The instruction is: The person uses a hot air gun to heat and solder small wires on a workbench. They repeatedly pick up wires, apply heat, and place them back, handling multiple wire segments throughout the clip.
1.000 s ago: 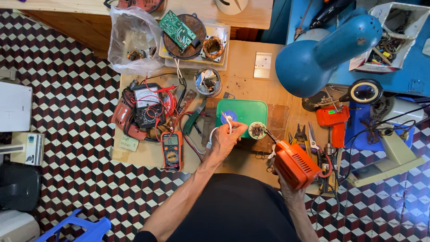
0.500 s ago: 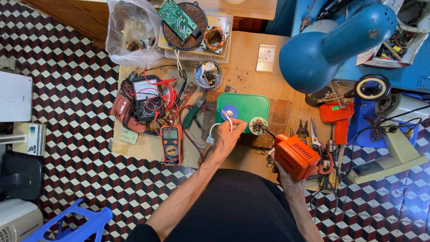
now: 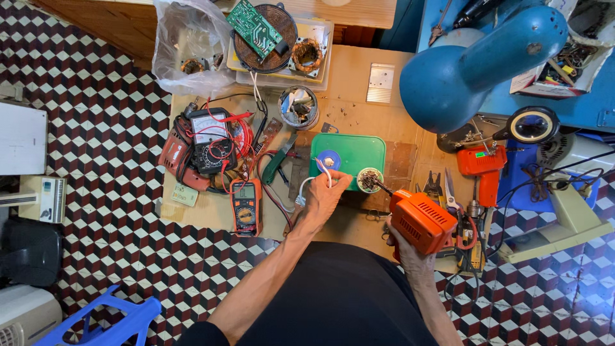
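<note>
My right hand (image 3: pixel 407 255) grips an orange soldering gun (image 3: pixel 421 220) at the table's front right; its thin tip reaches left into a small round tin (image 3: pixel 369 180). My left hand (image 3: pixel 325 194) pinches a white wire (image 3: pixel 307 184) that loops up in front of a green lid (image 3: pixel 349 152) with a blue disc (image 3: pixel 329 159) on it. The tin sits at the lid's lower right corner, just right of my left hand.
An orange multimeter (image 3: pixel 246 206) and a black analog meter (image 3: pixel 210 139) with red leads lie left. A coil with a green circuit board (image 3: pixel 261 27) sits at the back, next to a plastic bag (image 3: pixel 190 45). A blue lamp (image 3: pixel 477 64) hangs right, above a second orange tool (image 3: pixel 482 164).
The view has shifted slightly. My left hand with the white wire stays by the green lid, and the soldering gun's tip stays in the round tin.
</note>
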